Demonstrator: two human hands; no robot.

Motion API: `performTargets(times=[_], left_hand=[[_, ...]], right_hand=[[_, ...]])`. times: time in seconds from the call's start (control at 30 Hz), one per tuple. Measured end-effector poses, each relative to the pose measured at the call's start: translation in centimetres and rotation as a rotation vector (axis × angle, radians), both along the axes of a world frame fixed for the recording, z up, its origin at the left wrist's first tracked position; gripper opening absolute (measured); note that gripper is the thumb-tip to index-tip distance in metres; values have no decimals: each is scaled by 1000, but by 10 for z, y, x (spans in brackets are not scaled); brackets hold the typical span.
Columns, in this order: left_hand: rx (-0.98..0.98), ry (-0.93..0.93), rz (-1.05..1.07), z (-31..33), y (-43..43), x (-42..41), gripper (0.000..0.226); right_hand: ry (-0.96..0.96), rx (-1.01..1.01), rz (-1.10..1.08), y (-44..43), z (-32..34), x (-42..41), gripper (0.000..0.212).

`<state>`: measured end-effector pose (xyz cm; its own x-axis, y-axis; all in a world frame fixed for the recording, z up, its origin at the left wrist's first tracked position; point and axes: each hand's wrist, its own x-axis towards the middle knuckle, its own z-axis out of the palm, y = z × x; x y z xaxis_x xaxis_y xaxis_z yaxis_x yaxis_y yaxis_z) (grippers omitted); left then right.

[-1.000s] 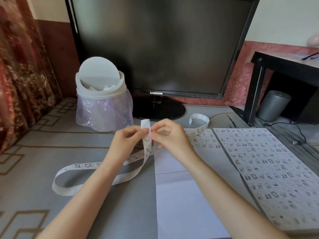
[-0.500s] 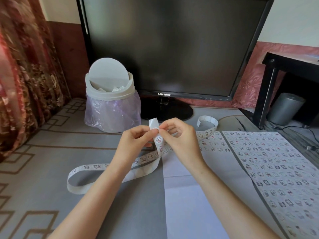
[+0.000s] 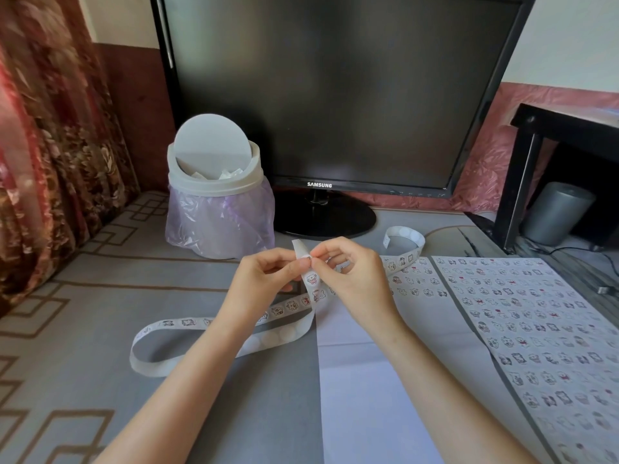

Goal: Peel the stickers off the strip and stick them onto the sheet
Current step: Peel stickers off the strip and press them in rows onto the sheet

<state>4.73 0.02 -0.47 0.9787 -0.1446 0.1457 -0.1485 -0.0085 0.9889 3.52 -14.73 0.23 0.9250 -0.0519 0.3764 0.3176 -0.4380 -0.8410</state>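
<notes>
Left grip: the left hand [image 3: 264, 279] pinches the sticker strip [image 3: 291, 305] between thumb and forefinger just below its raised end, in front of the monitor [image 3: 335, 95].
Right grip: the right hand [image 3: 355, 279], fingers curled, pinches that same raised end, its fingertips meeting the left's; whether it has a sticker's edge is too small to tell.
Strip: loops down onto the counter [image 3: 83, 296], left of the monitor; its other end curls up to the right of the monitor's stand.
Sheet: the white sheet [image 3: 378, 380] lies flat before the monitor, with a few sticker rows at its far edge.
Filled sheet [image 3: 536, 323]: further right, covered in stickers.
Swing-lid bin [image 3: 217, 195]: just left of the monitor's stand.
</notes>
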Motion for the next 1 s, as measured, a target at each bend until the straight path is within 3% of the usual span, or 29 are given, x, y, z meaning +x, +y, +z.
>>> performTargets(times=[0.5,0.63,0.77,0.9,1.0], left_hand=[[-37,107,65,-1,-3,1,23],[-103,156,72,-1,-3,2,26],[-92,202,-7,-1,-3,0,24],[30,249,-132,-10,-11,-1,27],[132,214,-112,-17,-9,3,27]], right_hand=[[-14,-167,13,1,-3,2,6],[-2,-68,90,-3,13,-4,5],[112,162,75,-19,36,-11,5],[341,119,2,-34,31,-11,4],[433,129,-4,-34,18,-10,7]])
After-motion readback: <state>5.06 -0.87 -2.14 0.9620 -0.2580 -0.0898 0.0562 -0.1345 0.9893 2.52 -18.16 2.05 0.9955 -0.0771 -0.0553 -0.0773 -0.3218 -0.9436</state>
